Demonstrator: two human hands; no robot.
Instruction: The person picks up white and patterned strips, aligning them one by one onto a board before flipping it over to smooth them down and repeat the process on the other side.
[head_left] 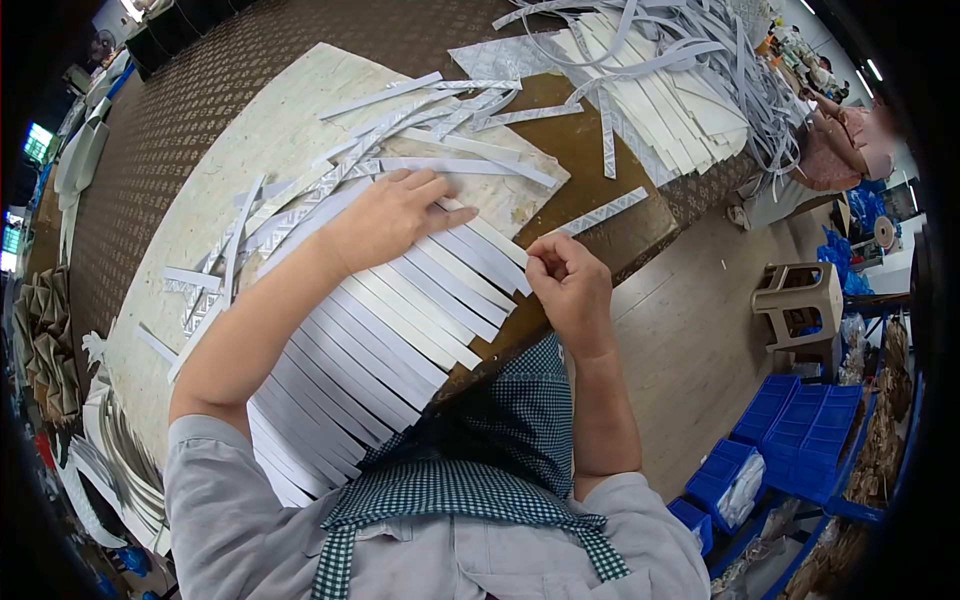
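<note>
White strips point(375, 315) lie side by side in a fanned row across the near part of the table, their ends reaching its front edge. My left hand point(395, 215) rests on the upper part of this row, fingers stretched out and thumb apart. At the row's right end, my right hand point(575, 290) has thumb and forefinger pinched at the tip of an outer white strip. Beyond my left hand, loose strips with a silver-grey printed pattern point(350, 160) lie crossed over each other.
A pale board point(300, 110) lies under the strips on a brown patterned tablecloth point(190, 130). A white strip stack point(680, 110) and tangled grey strips point(765, 120) lie at the far right. Rightward are a plastic stool point(797, 300), blue bins point(810, 430) and a seated person point(835, 150).
</note>
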